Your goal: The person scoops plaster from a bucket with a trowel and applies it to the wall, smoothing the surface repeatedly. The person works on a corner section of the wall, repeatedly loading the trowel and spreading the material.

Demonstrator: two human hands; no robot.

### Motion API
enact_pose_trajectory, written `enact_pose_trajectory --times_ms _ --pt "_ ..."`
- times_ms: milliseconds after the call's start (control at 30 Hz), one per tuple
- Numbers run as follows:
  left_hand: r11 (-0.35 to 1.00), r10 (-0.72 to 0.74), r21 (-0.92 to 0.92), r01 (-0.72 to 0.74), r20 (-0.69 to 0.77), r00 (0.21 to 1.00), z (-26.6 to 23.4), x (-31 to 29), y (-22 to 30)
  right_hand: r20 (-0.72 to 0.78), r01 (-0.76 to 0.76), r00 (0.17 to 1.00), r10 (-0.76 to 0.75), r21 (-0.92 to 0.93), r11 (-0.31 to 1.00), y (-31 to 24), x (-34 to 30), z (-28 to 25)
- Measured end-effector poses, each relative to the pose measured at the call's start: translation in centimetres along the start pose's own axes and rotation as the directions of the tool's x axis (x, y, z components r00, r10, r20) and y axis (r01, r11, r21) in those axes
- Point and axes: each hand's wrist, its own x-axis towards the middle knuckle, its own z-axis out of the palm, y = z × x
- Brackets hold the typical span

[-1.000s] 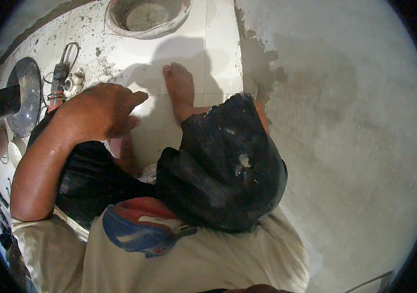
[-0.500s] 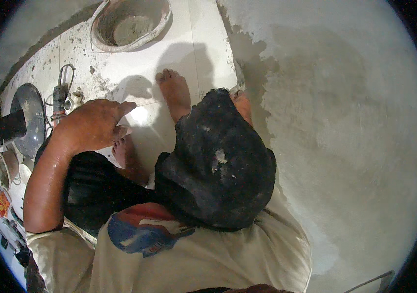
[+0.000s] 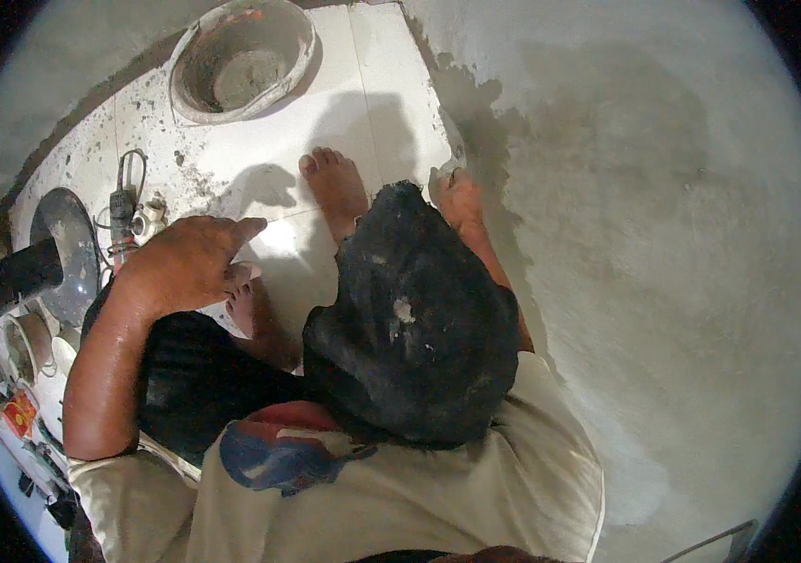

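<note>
We see a red and blue print [image 3: 274,464] on the beige shirt [image 3: 475,483], its lettering too blurred for us to read. At the far left, a small red-and-yellow packet [image 3: 18,413] carries marks too small to make out.

Compared with a second ago, everything along the top sits lower in our view: the basin [image 3: 196,68], cut by the upper edge then, now shows most of its rim. The right hand [image 3: 459,199], almost hidden behind the raised black trouser leg [image 3: 410,328] then, now shows beyond it. The left hand [image 3: 184,263] keeps nearly the same pose.

The basin stands on the white tiled floor [image 3: 344,75], its walls smeared grey and a grey residue covering its bottom. Toward the left we find a bucket [image 3: 23,345], its contents unclear to us, and beside it a white vessel [image 3: 64,351], partly hidden by the arm.

Our left hand hangs over the left knee, its fingers [image 3: 248,228] loosely bent, released, with thumb and forefinger apart; a corded power tool [image 3: 121,218] lies just beyond. Our right hand is down at the edge of the tiled floor, next to the grey plastered surface [image 3: 644,281]; we cannot tell whether its fingers grasp anything.
</note>
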Motion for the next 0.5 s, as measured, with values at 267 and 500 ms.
enact_pose_trajectory --times_ms 267,500 --pt "1.000 -0.015 0.006 0.015 0.021 1.000 -0.1 0.4 -0.4 -0.090 0.018 0.996 -0.005 0.151 0.988 0.3 1.3 -0.9" --pt "0.998 -0.054 0.024 0.052 0.069 0.996 -0.5 0.0 0.1 -0.160 -0.019 0.985 0.069 0.291 0.957 1.7 -6.4 -7.1"
